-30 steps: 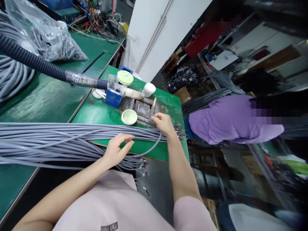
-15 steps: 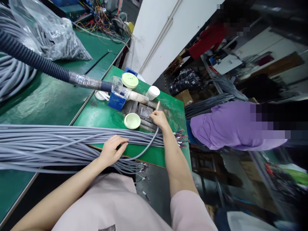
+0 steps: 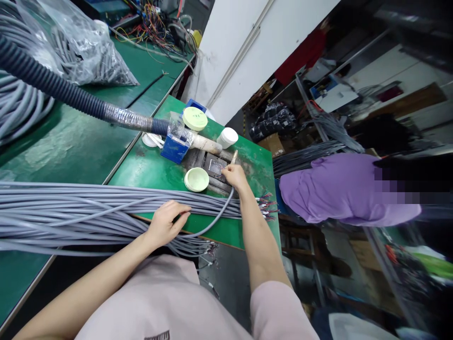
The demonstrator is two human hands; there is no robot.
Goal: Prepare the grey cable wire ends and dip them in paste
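Observation:
My right hand (image 3: 235, 177) is closed in a pinch on the end of a grey cable (image 3: 218, 218), which curves down from it toward the near table edge. Its fingertips are beside a small square with a shiny surface (image 3: 215, 166), set in a dark, stained block. My left hand (image 3: 166, 223) rests over a long bundle of grey cables (image 3: 130, 202), thumb and forefinger apart with a gap between them; its other fingers are partly hidden. Just left of the dark block stands an open pale-green round tub (image 3: 197, 180).
A ribbed hose (image 3: 71, 99) reaches across to the block, propped on a blue box (image 3: 174, 149). Behind are a pale-green lid (image 3: 195, 118) and a white jar (image 3: 227, 137). Bagged cables (image 3: 95, 59) lie back left. A person in purple (image 3: 339, 189) is at the right.
The camera view has shifted slightly, moving the tabletop things a little to the right. Both hands keep nearly the same pose, the right one still at the square.

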